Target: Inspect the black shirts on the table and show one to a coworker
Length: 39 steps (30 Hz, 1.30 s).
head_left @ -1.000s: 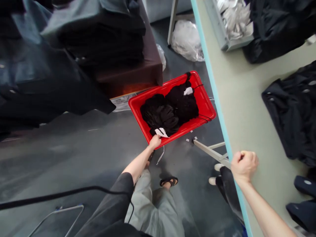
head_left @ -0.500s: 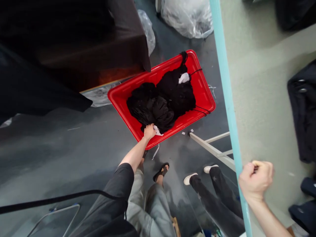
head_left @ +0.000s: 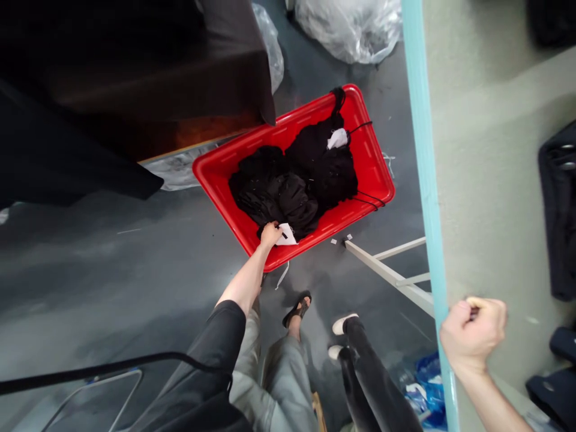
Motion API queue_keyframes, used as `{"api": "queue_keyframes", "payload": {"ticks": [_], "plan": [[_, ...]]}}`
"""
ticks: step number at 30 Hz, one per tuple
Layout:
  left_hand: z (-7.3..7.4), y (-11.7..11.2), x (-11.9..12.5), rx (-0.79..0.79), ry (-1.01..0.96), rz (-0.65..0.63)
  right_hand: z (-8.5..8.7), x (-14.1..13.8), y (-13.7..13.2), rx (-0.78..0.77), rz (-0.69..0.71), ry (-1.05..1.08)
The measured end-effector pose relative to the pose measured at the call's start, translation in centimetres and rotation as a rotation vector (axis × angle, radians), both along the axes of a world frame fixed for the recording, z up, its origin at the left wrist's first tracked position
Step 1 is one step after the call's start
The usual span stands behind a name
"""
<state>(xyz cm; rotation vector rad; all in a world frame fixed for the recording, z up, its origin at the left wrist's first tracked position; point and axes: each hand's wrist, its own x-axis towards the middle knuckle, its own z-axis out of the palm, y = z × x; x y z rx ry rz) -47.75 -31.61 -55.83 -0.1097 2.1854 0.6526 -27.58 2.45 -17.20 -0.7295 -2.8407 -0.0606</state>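
Observation:
My left hand (head_left: 270,233) reaches down into the red plastic bin (head_left: 216,198) at its near side. Its fingers are closed at the edge of a white tag (head_left: 287,235), which bears a small dark mark. Crumpled black cloth (head_left: 297,201) lies in a heap right beside those fingers. A second white piece (head_left: 338,138) rests on the black cloth toward the bin's far right. My right hand (head_left: 473,331) is curled into a fist on the pale table (head_left: 486,198), near its light-blue edge. Nothing shows inside the fist.
Folded black garments (head_left: 558,222) lie on the table at right. A dark-draped table (head_left: 234,78) stands at upper left, with clear plastic bags (head_left: 351,27) behind. A pale table leg (head_left: 382,270) slants near the bin. Another person's legs (head_left: 369,372) stand below.
The white tag shows more fully beside my left hand, its dark mark now visible. The other person's feet have shifted. My right fist stays on the table.

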Motion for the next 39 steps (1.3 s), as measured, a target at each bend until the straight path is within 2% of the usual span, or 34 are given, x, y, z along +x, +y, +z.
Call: {"api": "queue_keyframes", "payload": {"ticks": [4,8,12,21,26,32,35,39], "plan": [[1.0,-1.0,-1.1,0.051,-0.13,-0.009,0.0,-0.2,0.0,-0.003,0.011,0.008],[4.3,-1.9,-0.5,0.129,-0.155,0.078,0.0,-0.3,-0.1,-0.017,0.0,-0.01],[9.3,-3.4,1.2,0.259,-0.107,0.221,0.0,-0.4,-0.1,0.0,-0.009,-0.008],[24.2,-10.7,4.8,0.563,-0.032,0.604,-0.2,-0.4,0.0,0.017,-0.042,-0.006],[31.2,-12.6,6.3,0.68,-0.038,0.777,-0.3,-0.2,-0.1,0.053,-0.035,-0.03],[37.4,-12.2,10.0,0.722,-0.065,0.961,-0.4,-0.3,-0.1,0.051,-0.036,0.012],[39.9,-11.6,11.9,0.756,-0.109,1.068,-0.4,-0.2,0.0,0.04,-0.037,0.021],[42.7,-10.3,14.2,0.79,-0.112,1.102,-0.4,-0.1,0.0,0.043,-0.041,0.017]]}}
